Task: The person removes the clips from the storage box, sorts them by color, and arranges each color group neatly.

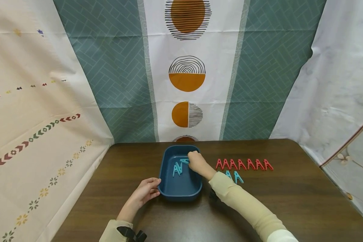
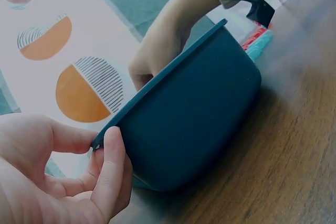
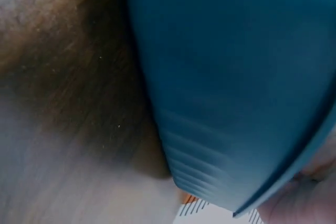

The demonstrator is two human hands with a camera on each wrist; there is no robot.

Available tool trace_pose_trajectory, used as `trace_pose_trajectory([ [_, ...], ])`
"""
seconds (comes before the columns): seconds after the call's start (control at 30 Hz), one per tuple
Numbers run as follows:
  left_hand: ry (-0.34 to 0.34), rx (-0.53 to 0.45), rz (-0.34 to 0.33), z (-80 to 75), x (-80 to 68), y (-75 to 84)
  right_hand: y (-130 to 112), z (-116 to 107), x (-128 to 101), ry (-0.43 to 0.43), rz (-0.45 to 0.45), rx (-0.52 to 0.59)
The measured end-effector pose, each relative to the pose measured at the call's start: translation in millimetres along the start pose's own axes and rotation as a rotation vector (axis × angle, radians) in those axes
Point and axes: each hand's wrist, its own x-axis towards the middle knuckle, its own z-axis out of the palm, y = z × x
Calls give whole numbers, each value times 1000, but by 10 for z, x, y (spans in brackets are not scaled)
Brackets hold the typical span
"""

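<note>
A dark blue plastic box (image 1: 181, 188) stands on the table, with several light blue clothespins (image 1: 177, 168) inside. My left hand (image 1: 146, 191) pinches the box's rim at its left side, thumb above and fingers beneath, as the left wrist view shows. My right hand (image 1: 198, 163) reaches over the right rim into the box. Its curled fingers are at one light blue clothespin (image 1: 184, 161) and appear to grip its end; the fingertips are hidden. In the right wrist view the box wall (image 3: 236, 77) fills most of the picture, with a blurred bit of hand (image 3: 304, 198) beyond the rim.
To the right of the box, several red clothespins (image 1: 242, 164) lie in a row. Nearer to me, light blue clothespins (image 1: 238, 177) form another row, partly covered by my right sleeve (image 1: 245, 205). The brown table (image 1: 290, 195) ends at a patterned cloth (image 1: 127, 84).
</note>
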Motion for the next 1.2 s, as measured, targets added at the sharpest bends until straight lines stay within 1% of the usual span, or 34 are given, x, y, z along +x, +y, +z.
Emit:
trace_pose_trajectory([
  [0.13, 1, -6, 0, -7, 10, -8, -12, 74, 51, 15, 26, -75],
  [0.27, 5, -15, -4, -6, 12, -26, -23, 156, 87, 3, 50, -211],
  [0.4, 3, -18, -6, 7, 2, -51, -17, 235, 90, -7, 46, -341],
  [0.47, 4, -19, -9, 14, -3, -55, -14, 258, 85, -1, 42, -369],
  [0.53, 10, -13, -6, 17, -3, -52, -14, 264, 79, 13, 37, -371],
  [0.67, 27, -8, -9, 13, 15, -42, -25, 240, 70, 45, 21, -316],
  [0.8, 29, -10, -12, 16, 28, -35, -12, 192, 56, 65, 13, -227],
  [0.9, 30, 5, -2, 19, 25, -36, 11, 153, 51, 87, -2, -103],
  [1.0, 25, 20, 10, 18, 19, -30, 25, 88, 28, 109, -33, 47],
  [1.07, 21, 27, 13, 14, 19, -21, 34, 38, 1, 139, -58, 130],
  [1.2, 20, 28, 9, 17, 12, -11, 62, -30, -70, 196, -69, 225],
])
